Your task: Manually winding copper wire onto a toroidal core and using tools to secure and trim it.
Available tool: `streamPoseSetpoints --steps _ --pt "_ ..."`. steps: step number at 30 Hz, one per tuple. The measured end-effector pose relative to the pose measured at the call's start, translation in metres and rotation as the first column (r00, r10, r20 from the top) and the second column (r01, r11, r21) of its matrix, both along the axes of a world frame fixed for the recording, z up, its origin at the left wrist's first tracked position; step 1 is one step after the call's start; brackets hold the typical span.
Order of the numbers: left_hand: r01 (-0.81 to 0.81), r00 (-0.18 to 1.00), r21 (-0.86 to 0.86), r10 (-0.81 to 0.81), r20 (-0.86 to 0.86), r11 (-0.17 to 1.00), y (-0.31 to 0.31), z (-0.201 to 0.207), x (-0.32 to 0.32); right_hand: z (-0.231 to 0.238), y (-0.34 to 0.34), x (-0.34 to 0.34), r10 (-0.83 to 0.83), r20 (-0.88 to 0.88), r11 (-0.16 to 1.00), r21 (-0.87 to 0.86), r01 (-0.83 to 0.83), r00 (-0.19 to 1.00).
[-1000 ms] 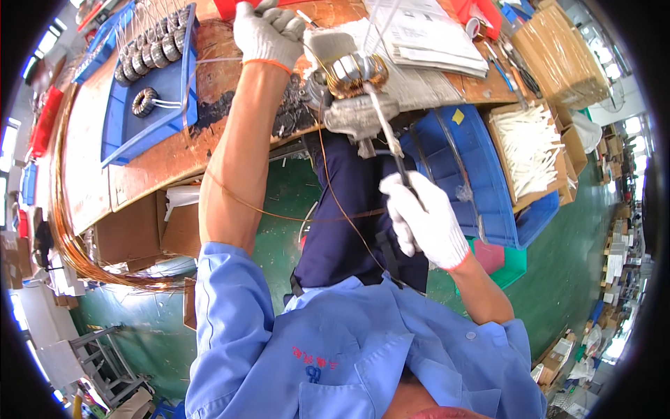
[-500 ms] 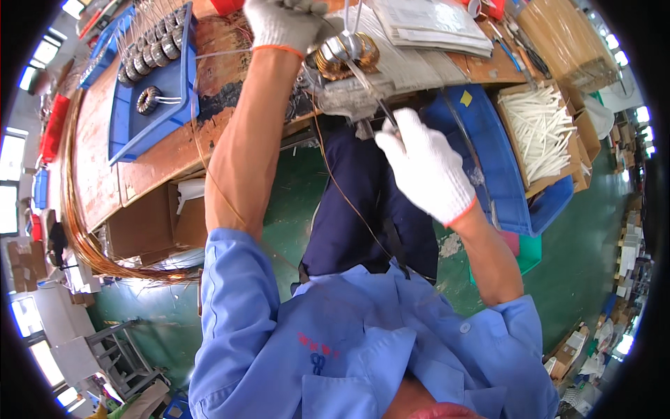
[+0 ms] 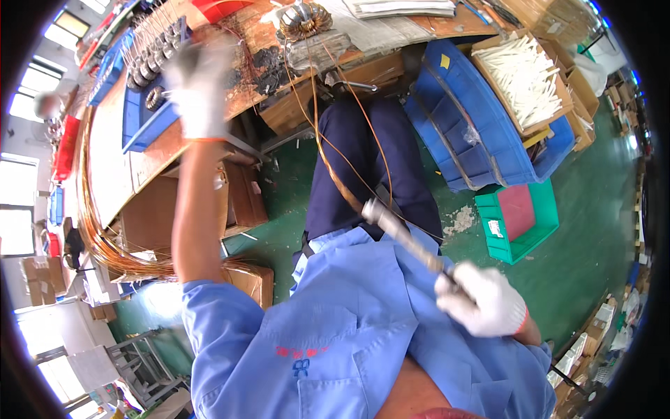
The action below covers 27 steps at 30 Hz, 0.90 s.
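A rod-like tool (image 3: pixel 405 239) is gripped by the closed, knit-gloved right hand (image 3: pixel 483 299), well apart from the scuffed wooden bench (image 3: pixel 452 26); near its edge the ring-shaped, copper-wound coil (image 3: pixel 305 22) is seen. The blurred left hand's (image 3: pixel 201 91) grip cannot be told.

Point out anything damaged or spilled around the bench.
The bench top has a dark, ragged patch near its front edge, unlike the brown wood around it. On the green floor, a pale blotch left of the green bin could be worn paint or residue; I can't tell which.
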State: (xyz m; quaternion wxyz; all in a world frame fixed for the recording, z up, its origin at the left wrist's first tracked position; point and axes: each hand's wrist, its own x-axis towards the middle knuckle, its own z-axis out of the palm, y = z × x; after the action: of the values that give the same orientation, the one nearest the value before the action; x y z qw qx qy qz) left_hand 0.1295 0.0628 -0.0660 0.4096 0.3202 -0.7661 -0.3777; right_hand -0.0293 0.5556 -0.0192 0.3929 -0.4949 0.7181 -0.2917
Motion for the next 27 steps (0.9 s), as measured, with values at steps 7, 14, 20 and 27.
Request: streamPoseSetpoints --steps 7,14,20,27 --pt "0.087 0.613 0.262 0.156 -0.775 0.961 0.071 0.04 -0.112 0.021 0.013 0.006 0.591 -0.157 0.763 -0.209 -0.612 0.791" --pt "0.485 0.533 0.513 0.225 -0.815 0.709 -0.068 0.029 -0.143 -0.027 -0.116 -0.03 0.31 0.102 0.834 -0.506 -0.219 0.945" --pt "0.592 0.53 0.637 0.357 -0.769 0.494 -0.148 -0.023 -0.179 -0.042 -0.283 -0.043 -0.208 0.673 0.938 -0.069 0.34 0.71" --pt "0.638 0.615 0.607 0.161 -0.772 0.474 -0.144 0.003 -0.168 -0.049 -0.278 -0.071 -0.113 -0.029 0.978 -0.181 0.106 0.993"
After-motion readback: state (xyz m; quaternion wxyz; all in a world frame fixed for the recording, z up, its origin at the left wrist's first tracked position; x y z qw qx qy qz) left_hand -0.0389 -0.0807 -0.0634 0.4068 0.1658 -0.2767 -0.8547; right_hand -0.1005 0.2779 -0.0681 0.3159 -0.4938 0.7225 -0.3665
